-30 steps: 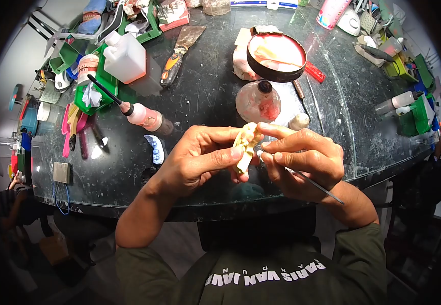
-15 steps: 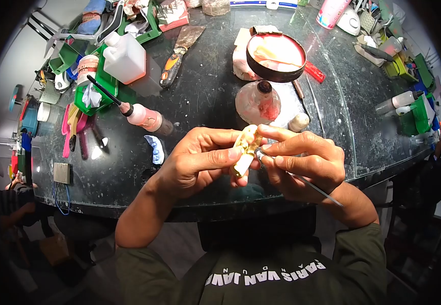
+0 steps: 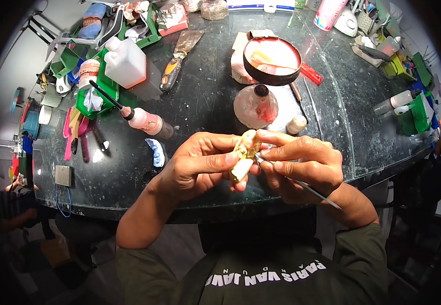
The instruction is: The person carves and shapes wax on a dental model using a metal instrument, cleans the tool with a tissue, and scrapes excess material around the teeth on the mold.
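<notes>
A small yellow dental cast is pinched between the thumb and fingers of my left hand. My right hand grips a thin metal carving tool like a pen, its shaft running back toward the wrist. The tool's front end is at the cast's right side; whether it touches cannot be made out. My right index fingertip rests near the top of the cast. Left of my hands, a blue-white piece with tooth shapes lies on the dark table.
Beyond my hands stand a glass burner bottle, a small pale bottle and a round pan of pink wax. At left are a pink dropper bottle, a scraper, a white jug and green trays.
The cast is turned slightly in my left hand, and my right fingers have shifted a little with the tool. The table's things appear slightly displaced as the view moves.
</notes>
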Demonstrator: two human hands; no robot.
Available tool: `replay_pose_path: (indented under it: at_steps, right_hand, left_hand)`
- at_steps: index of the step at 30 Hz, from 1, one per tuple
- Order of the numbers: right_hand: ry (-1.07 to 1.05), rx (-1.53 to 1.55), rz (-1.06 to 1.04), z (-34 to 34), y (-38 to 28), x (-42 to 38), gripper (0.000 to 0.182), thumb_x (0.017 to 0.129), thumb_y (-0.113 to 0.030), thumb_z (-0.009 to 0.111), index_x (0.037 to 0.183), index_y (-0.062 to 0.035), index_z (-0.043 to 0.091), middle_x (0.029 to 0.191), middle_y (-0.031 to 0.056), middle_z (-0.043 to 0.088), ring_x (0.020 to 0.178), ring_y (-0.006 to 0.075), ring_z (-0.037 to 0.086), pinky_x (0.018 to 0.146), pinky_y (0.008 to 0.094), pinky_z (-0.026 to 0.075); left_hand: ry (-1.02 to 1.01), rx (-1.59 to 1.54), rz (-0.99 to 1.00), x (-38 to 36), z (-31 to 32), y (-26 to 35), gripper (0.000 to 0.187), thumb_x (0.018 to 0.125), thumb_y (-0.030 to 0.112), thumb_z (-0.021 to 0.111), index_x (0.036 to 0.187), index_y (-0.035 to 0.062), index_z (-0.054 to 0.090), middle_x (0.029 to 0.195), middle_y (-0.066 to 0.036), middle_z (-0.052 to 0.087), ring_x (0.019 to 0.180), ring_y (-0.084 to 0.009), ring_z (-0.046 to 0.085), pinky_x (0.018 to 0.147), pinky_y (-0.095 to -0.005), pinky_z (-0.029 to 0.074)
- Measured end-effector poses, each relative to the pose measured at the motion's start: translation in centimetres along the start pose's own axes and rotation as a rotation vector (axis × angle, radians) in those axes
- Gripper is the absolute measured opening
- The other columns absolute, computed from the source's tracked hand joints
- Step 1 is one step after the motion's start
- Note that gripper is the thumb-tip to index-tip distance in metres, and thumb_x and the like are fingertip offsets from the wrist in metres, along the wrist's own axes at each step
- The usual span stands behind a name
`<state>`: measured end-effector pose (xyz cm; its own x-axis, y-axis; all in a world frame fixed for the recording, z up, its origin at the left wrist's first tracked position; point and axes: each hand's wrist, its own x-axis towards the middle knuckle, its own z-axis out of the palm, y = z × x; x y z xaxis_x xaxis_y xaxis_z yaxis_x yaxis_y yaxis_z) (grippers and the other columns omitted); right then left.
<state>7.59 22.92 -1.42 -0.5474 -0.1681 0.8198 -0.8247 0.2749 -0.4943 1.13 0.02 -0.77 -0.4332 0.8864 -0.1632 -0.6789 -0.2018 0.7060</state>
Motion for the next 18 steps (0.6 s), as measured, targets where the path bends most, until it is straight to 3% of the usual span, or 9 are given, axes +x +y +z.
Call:
replay_pose_path:
  at_steps: [2, 8, 11, 14, 18]
  right_hand:
    - [0.016, 0.011, -0.007, 0.07, 0.18, -0.21, 0.016, 0.074, 0.009, 0.078, 0.087, 0.0017, 0.070, 0.083, 0.0156, 0.071, 0.089, 0.0372, 0.076, 0.076, 0.0440, 0.065]
    - [0.008, -0.014, -0.005, 0.02, 0.08, -0.33, 0.017, 0.074, 0.008, 0.078, 0.086, 0.0006, 0.070, 0.084, 0.0144, 0.071, 0.089, 0.0372, 0.076, 0.075, 0.0427, 0.065]
    - [0.011, 0.019, -0.002, 0.00, 0.19, -0.50, 0.017, 0.075, 0.008, 0.078, 0.087, 0.0001, 0.070, 0.084, 0.0142, 0.071, 0.089, 0.0375, 0.076, 0.074, 0.0430, 0.065]
    - [0.006, 0.042, 0.008, -0.06, 0.13, -0.47, 0.018, 0.076, 0.009, 0.077, 0.089, -0.0003, 0.069, 0.084, 0.0144, 0.071, 0.090, 0.0386, 0.076, 0.074, 0.0433, 0.065]
    - [-0.012, 0.043, 0.005, -0.18, 0.08, -0.50, 0.018, 0.077, 0.009, 0.077, 0.090, -0.0001, 0.068, 0.085, 0.0148, 0.071, 0.091, 0.0400, 0.075, 0.076, 0.0446, 0.065]
  left_hand:
    - [0.026, 0.001, -0.004, -0.04, 0.17, 0.08, 0.058, 0.096, 0.020, 0.064, 0.137, -0.0172, 0.047, 0.109, -0.025, 0.068, 0.081, -0.0253, 0.071, 0.075, -0.0306, 0.058]
    - [0.018, 0.012, -0.002, -0.06, 0.07, 0.06, 0.057, 0.096, 0.019, 0.064, 0.136, -0.0173, 0.047, 0.109, -0.026, 0.068, 0.082, -0.0263, 0.071, 0.076, -0.0317, 0.059]
    - [0.018, 0.026, 0.000, -0.07, 0.18, 0.10, 0.057, 0.096, 0.019, 0.064, 0.136, -0.0167, 0.048, 0.109, -0.026, 0.068, 0.082, -0.0258, 0.071, 0.077, -0.0318, 0.059]
    - [-0.047, -0.001, 0.019, 0.08, 0.04, -0.01, 0.046, 0.098, 0.017, 0.062, 0.136, -0.0086, 0.055, 0.111, -0.017, 0.070, 0.089, -0.0188, 0.070, 0.078, -0.0298, 0.058]
    - [-0.066, -0.010, 0.014, -0.03, 0.02, 0.11, 0.046, 0.099, 0.017, 0.063, 0.136, -0.0091, 0.055, 0.112, -0.018, 0.069, 0.092, -0.0192, 0.070, 0.081, -0.0314, 0.059]
